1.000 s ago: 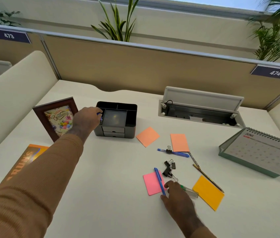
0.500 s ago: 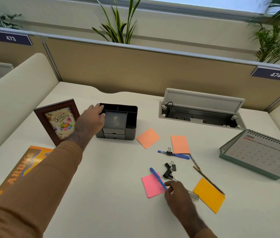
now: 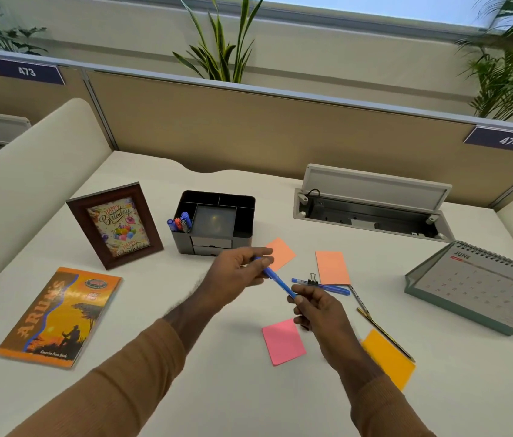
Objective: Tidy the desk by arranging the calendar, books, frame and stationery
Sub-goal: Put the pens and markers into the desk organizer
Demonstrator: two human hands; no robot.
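Both hands hold one blue pen (image 3: 275, 279) above the desk's middle: my left hand (image 3: 236, 274) grips its far end, my right hand (image 3: 318, 307) its near end. A black desk organiser (image 3: 216, 223) behind them holds several pens (image 3: 179, 223) in its left slot. A brown frame (image 3: 116, 225) with a birthday card stands to the left. An orange book (image 3: 60, 316) lies front left. A desk calendar (image 3: 482, 285) stands at the right. Another blue pen (image 3: 332, 286) with a binder clip (image 3: 312, 279) and a pencil (image 3: 384, 332) lie beside my right hand.
Sticky notes lie scattered: two salmon ones (image 3: 332, 267), a pink one (image 3: 283, 341) and an orange one (image 3: 389, 357). An open cable hatch (image 3: 371, 209) sits at the back right. Beige partitions (image 3: 249, 130) close off the back and left of the white desk (image 3: 233, 389).
My left hand left the organiser and came to the middle. My right hand lifted the blue pen off the pink note; both hands now hold it.
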